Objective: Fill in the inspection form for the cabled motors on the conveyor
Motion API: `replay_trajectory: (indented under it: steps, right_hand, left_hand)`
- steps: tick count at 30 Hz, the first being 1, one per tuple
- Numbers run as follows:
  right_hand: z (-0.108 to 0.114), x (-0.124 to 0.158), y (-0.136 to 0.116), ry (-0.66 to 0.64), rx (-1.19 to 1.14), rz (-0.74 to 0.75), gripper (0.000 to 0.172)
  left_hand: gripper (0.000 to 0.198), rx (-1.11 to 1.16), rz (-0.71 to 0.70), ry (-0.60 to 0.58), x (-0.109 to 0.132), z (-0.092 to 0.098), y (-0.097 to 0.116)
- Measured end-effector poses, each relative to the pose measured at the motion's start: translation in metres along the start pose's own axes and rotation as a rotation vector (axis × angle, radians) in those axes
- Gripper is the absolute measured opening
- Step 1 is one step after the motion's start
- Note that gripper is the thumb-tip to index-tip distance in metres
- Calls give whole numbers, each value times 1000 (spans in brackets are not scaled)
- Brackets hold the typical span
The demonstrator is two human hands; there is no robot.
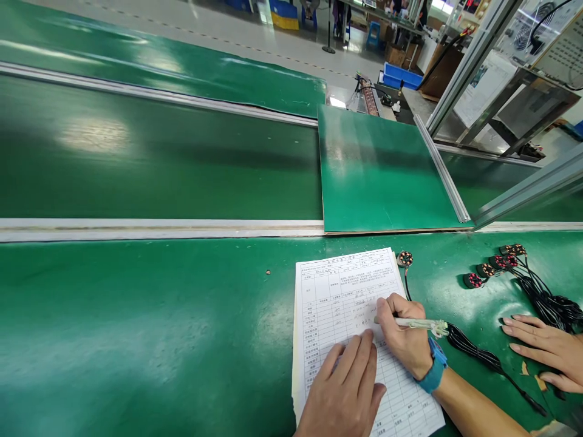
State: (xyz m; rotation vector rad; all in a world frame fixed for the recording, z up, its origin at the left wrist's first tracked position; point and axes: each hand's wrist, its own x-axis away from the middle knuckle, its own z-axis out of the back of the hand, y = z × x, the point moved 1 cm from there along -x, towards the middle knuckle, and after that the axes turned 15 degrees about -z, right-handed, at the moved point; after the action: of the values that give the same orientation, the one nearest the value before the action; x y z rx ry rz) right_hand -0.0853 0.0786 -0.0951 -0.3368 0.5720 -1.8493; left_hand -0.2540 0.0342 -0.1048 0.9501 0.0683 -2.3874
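Note:
A printed form (339,288) lies on the green bench surface (150,328) in front of me. My left hand (344,391) rests flat on the form's lower part, fingers stretched out. My right hand (401,340), with a blue wristband (435,367), is closed round a pale pen (416,323) whose tip touches the form's middle rows. Just off the sheet's top right corner sits a small round coil part (404,259); its black cable (473,351) runs down past my right wrist.
Several more coil parts (494,267) with bundled black cables (553,303) lie at the right. Another person's hand (542,351) rests flat beside them. A green board (382,170) with a metal rail (441,164) bridges the dark conveyor belt (159,164) beyond.

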Motion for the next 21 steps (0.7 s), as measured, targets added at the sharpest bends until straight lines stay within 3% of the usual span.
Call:
replay_trajectory:
  steps: [11, 16, 21]
  right_hand:
    - [0, 6, -3, -118, -132, -5, 36]
    - [0, 2, -9, -138, -140, -27, 42]
    - [-2, 1, -8, -143, -214, 13, 36]
  left_hand:
    - [36, -13, -32, 43, 2, -5, 0]
    - [35, -8, -29, 44, 3, -6, 0]
    - [34, -11, -28, 42, 2, -5, 0]
